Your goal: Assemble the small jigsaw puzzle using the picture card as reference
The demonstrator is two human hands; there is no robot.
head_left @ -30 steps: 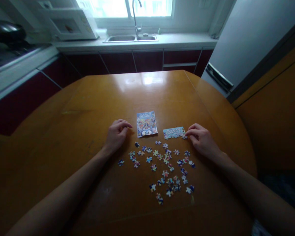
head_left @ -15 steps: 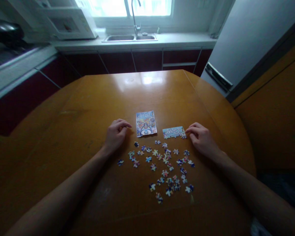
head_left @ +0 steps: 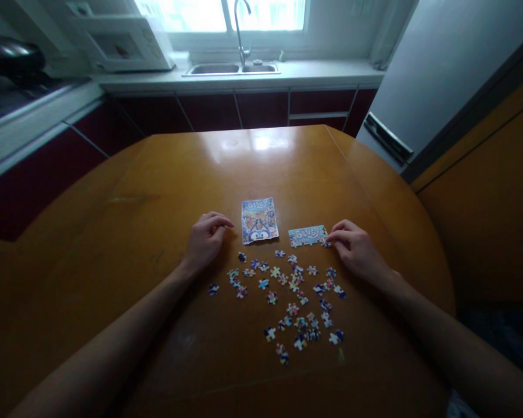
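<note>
A joined strip of jigsaw puzzle (head_left: 305, 235), pale blue with lettering, lies on the table. At its right end my right hand (head_left: 353, 247) has thumb and fingers pinched on a small puzzle piece (head_left: 326, 243) by the strip's lower corner. My left hand (head_left: 206, 239) rests on the wood with fingers loosely bent and apart, holding nothing. Just right of it lies a creased picture sheet (head_left: 260, 220) with a penguin-like figure along its bottom. Loose puzzle pieces (head_left: 272, 298) are scattered between my forearms, some overlapping.
The wooden table (head_left: 165, 180) has cut corners and a seam on the right. Beyond it stand a counter with a sink (head_left: 213, 69), a tap and a white microwave (head_left: 122, 45). A fridge (head_left: 457, 69) is at the right.
My right hand's fingertips have shifted slightly left and closed in at the strip's right end. My left hand stays in place; the view has tipped very slightly.
</note>
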